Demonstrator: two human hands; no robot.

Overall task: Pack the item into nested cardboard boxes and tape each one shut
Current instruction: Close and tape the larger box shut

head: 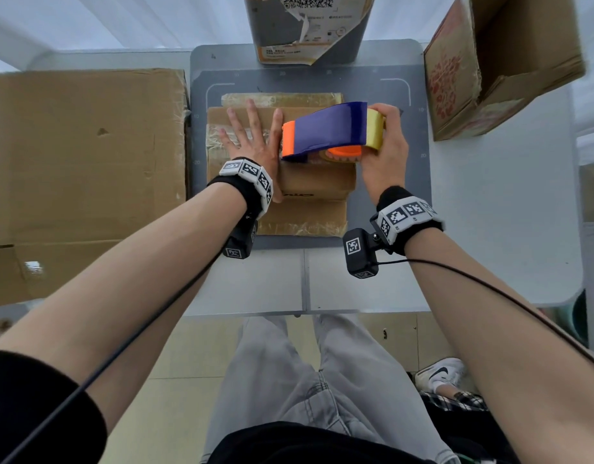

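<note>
Nearest the camera, below the table edge, are the person's grey trousers (309, 380) and a white shoe (441, 373) on the floor to the right. Two bare forearms reach up over the white table (489, 229), each wrist wearing a black band with a ring of printed markers. They meet at the small cardboard box (317, 185), which sits on the grey mat (202, 82) in the middle of the table with old tape showing on its flaps. The left hand (252, 139) lies flat on the left half of the box top, fingers straight and spread, pressing the cardboard down. The right hand (384, 152) is curled around the rear of a tape dispenser (325, 132), a blue and orange body with a yellowish tape roll, whose orange front end rests on the box top just beside the left thumb. Left of the small box, just beside the mat, lies a large closed cardboard box (84, 155). Beyond the small box, at the mat's far edge, stands a grey box with a torn label (309, 28). Right of that, an open cardboard box (503, 61) rests tilted, its opening facing the camera.
</note>
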